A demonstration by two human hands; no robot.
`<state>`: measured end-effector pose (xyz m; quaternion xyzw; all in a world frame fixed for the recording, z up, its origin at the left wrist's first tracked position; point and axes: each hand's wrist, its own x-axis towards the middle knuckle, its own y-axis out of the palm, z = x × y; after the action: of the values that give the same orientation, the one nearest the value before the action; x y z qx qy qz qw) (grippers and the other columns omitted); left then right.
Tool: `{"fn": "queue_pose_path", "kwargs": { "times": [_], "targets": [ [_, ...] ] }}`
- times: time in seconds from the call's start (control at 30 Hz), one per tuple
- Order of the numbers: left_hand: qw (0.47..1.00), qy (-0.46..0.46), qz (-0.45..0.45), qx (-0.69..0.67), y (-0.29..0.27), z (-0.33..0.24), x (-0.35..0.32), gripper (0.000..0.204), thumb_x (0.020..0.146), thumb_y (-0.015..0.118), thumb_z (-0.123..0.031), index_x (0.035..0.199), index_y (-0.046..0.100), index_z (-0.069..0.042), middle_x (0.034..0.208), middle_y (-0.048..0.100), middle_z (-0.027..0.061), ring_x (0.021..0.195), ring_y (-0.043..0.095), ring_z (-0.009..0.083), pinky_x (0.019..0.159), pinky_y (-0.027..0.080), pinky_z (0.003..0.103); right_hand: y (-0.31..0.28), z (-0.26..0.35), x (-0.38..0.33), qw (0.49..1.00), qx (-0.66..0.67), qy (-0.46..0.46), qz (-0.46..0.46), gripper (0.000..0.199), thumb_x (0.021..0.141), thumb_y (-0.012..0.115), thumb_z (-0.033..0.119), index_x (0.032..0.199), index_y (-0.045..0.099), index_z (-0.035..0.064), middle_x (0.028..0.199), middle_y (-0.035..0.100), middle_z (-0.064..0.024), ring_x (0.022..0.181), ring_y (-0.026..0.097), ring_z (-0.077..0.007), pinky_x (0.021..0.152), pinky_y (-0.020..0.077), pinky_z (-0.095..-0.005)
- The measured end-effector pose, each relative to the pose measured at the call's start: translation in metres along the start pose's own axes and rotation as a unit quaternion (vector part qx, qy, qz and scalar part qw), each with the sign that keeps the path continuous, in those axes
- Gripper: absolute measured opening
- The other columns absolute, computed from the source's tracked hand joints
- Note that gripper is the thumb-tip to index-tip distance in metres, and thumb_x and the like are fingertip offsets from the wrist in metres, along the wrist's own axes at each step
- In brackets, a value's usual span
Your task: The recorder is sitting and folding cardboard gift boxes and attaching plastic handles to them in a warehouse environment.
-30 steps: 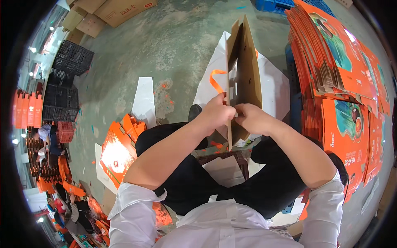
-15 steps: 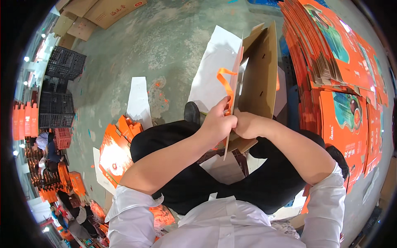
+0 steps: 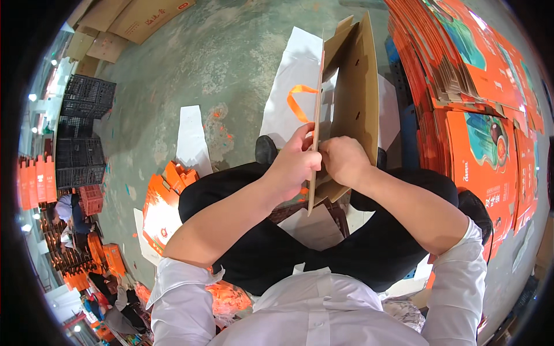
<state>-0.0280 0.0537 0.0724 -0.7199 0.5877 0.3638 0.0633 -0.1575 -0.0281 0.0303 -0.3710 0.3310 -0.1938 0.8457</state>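
An open carton (image 3: 360, 86) of brown cardboard stands upright between my knees, its inner sides bare. An orange ribbon (image 3: 295, 106) loops out from the outer face of its left panel. My left hand (image 3: 293, 166) is at that panel's outer side, just below the ribbon, fingers bent and thumb against the panel near its edge. Inside the carton is my right hand (image 3: 346, 160), its fingers curled against the inner face of the same panel, opposite the left hand. What the right fingertips pinch is hidden.
Tall stacks of flat orange printed cartons (image 3: 482, 167) rise at my right. Orange cartons (image 3: 161, 207) lie by my left knee. White sheets (image 3: 291, 86) are on the floor ahead. Black crates (image 3: 83, 130) and brown boxes (image 3: 147, 20) stand farther left; people work beyond.
The carton and both hands have shifted slightly left. My right hand has drawn a little apart from the left and now sits inside the panel; the ribbon loop has changed shape.
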Motion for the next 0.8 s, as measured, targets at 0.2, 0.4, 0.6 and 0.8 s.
{"fn": "queue_pose_path", "kwargs": {
  "times": [0.2, 0.4, 0.6, 0.8],
  "targets": [
    [0.998, -0.002, -0.007, 0.060, -0.004, -0.004, 0.004, 0.085, 0.066, 0.051, 0.002, 0.149, 0.036, -0.006, 0.109, 0.053, 0.0081, 0.101, 0.052, 0.0182, 0.090, 0.043, 0.031, -0.006, 0.001, 0.006, 1.000, -0.008, -0.016, -0.004, 0.014, 0.080, 0.062, 0.008, 0.082, 0.072, -0.0014, 0.090, 0.070, -0.0239, 0.088, 0.069, -0.0374, 0.082, 0.0557, -0.0443],
    [0.999, -0.001, 0.008, 0.044, -0.002, -0.005, 0.003, 0.079, 0.072, 0.049, 0.003, 0.149, 0.033, -0.002, 0.112, 0.056, 0.0064, 0.087, 0.050, 0.0106, 0.077, 0.042, 0.025, -0.022, 0.008, 0.002, 0.998, -0.040, 0.001, 0.038, 0.019, 0.077, 0.064, 0.010, 0.084, 0.071, -0.0061, 0.087, 0.069, -0.0261, 0.087, 0.069, -0.0387, 0.082, 0.0562, -0.0436],
    [0.999, 0.003, 0.036, 0.029, 0.000, 0.001, 0.007, 0.077, 0.073, 0.048, 0.004, 0.149, 0.034, -0.002, 0.111, 0.055, 0.0069, 0.089, 0.049, 0.0113, 0.078, 0.041, 0.025, -0.029, 0.004, 0.003, 0.998, -0.026, -0.010, 0.051, 0.021, 0.075, 0.064, 0.011, 0.083, 0.070, -0.0081, 0.084, 0.069, -0.0263, 0.086, 0.069, -0.0388, 0.081, 0.0563, -0.0430],
    [0.998, 0.025, 0.031, 0.055, -0.006, 0.006, 0.010, 0.069, 0.074, 0.047, 0.003, 0.143, 0.041, -0.002, 0.101, 0.053, 0.0051, 0.087, 0.049, 0.0117, 0.075, 0.042, 0.025, -0.026, 0.004, 0.003, 0.992, -0.083, -0.016, 0.093, 0.020, 0.077, 0.063, 0.009, 0.086, 0.072, -0.0065, 0.087, 0.069, -0.0253, 0.087, 0.070, -0.0375, 0.081, 0.0563, -0.0427]
  ]
}}
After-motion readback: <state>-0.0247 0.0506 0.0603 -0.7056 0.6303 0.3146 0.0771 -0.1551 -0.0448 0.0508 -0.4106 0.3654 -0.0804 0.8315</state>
